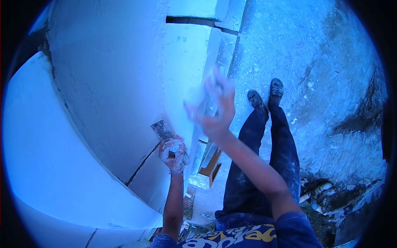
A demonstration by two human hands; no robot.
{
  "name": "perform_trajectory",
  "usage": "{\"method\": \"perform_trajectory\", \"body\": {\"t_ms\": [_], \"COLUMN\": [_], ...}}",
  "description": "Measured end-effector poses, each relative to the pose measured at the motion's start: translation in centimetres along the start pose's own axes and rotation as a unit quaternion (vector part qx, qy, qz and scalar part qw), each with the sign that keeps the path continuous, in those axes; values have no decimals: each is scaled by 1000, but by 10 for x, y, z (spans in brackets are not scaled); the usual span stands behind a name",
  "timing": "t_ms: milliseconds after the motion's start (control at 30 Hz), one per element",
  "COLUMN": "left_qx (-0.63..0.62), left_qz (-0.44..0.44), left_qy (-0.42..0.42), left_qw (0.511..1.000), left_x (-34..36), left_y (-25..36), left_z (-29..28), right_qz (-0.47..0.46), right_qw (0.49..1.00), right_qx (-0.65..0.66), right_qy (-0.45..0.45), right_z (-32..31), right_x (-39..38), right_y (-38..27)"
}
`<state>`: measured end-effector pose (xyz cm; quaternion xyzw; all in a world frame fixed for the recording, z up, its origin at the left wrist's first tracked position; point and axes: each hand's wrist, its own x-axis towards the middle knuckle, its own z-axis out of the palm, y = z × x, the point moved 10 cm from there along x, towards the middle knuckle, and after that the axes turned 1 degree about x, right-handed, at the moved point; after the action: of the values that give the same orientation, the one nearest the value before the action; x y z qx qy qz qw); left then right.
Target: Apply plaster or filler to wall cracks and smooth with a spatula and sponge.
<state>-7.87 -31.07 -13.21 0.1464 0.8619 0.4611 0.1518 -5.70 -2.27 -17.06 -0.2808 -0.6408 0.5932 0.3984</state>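
While whitened left fingers (179, 156) clasp a speckled rectangular plate (162, 129), right fingers (227, 86) arc apart — blurred, grip unclear.

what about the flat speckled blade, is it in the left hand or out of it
In it: the left hand is closed at its lower end, and the flat speckled blade juts out past it.
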Motion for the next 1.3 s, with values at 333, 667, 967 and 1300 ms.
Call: {"method": "perform_trajectory", "body": {"t_ms": [333, 667, 967, 1300], "left_qx": [-75, -80, -42, -84], "left_qz": [5, 18, 22, 34], "left_qy": [26, 9, -25, 1], "left_qw": [997, 997, 999, 996], "left_x": [8, 12, 8, 16], "left_y": [17, 19, 8, 25], "left_z": [7, 10, 14, 20], "right_qz": [9, -8, 16, -19], "right_qw": [1000, 999, 1000, 1000], "right_qx": [3, -23, -20, -3], "right_qy": [13, 28, 13, 0], "right_z": [4, -1, -6, -10], "right_x": [-10, 1, 1, 12], "right_y": [-1, -7, 0, 3]}}
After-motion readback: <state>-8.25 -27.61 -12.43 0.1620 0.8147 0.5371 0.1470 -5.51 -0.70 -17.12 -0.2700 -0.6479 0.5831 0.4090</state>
